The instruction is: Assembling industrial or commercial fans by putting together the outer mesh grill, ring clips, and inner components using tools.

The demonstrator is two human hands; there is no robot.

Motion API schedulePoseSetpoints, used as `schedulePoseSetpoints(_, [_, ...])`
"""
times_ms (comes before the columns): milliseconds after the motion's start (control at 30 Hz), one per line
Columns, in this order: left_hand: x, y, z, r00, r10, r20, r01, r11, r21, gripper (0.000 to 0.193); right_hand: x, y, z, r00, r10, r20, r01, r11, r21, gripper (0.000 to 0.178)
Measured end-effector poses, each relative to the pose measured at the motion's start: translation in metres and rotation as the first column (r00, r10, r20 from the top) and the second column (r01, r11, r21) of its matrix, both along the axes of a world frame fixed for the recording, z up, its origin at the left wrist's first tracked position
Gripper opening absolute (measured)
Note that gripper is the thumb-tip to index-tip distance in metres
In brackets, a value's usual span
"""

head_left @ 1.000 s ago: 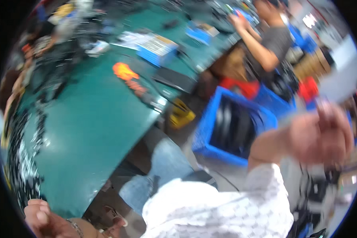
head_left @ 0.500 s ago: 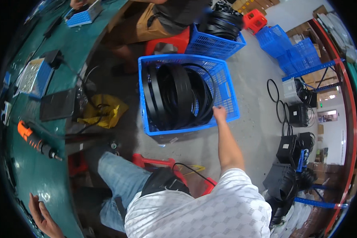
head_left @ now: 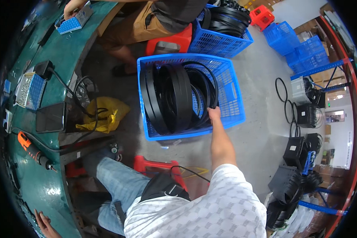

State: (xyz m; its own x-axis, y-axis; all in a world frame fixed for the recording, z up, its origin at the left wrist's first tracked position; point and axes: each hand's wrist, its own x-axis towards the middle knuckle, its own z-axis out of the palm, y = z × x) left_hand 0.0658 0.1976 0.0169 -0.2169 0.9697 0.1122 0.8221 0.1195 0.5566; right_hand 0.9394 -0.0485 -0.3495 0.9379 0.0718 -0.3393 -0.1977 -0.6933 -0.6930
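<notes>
My right hand (head_left: 214, 113) is closed on the near right edge of a thin black hoop (head_left: 214, 77) inside a blue plastic crate (head_left: 186, 133). Its fingertips are partly hidden by the hand. Several wider black hoops (head_left: 180, 95) stand on edge in the same crate, to the left of the held one. At the lower left, my left hand (head_left: 44, 224) hovers at or rests on the green table (head_left: 47, 190), fingers stretched and apart, holding nothing. An orange and black power screwdriver (head_left: 32, 150) lies on the table ahead of it.
A dark tablet (head_left: 51, 117) and a blue box of small metal parts (head_left: 29, 90) are on the table. Beside it lies a yellow bag (head_left: 109, 113). A co-worker sits on a red stool (head_left: 170, 41), near another crate of hoops (head_left: 226, 41). Black cases (head_left: 295, 152) line the right.
My right hand has shifted slightly left, and the thin hoop leans a little differently. The view has moved somewhat. The co-worker's hand reaches further into a blue box.
</notes>
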Motion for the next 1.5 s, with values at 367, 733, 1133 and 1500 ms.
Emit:
schedulePoseSetpoints(367, [0.065, -0.015, 0.027, 0.985, -0.144, 0.094, 0.133, 0.985, 0.114, 0.042, -0.019, 0.011, 0.033, 0.993, 0.096, 0.073, -0.098, 0.995, 0.018, 0.051])
schedulePoseSetpoints(733, [0.074, -0.061, 0.022, 0.983, -0.104, 0.148, 0.083, 0.986, 0.146, 0.039, -0.181, 0.126, 0.137, 0.663, 0.602, 0.445, -0.711, 0.692, 0.124, 0.047])
schedulePoseSetpoints(1133, [0.073, -0.106, 0.017, 0.931, -0.134, 0.340, 0.048, 0.967, 0.249, 0.036, -0.241, 0.207, 0.126, 0.118, 0.811, 0.573, -0.557, 0.532, -0.637, 0.048])
schedulePoseSetpoints(1500, [0.061, -0.164, -0.019, 0.777, -0.059, 0.627, -0.154, 0.948, 0.280, 0.037, -0.223, 0.224, 0.114, 0.395, 0.906, 0.151, -0.338, 0.296, -0.893, 0.074])
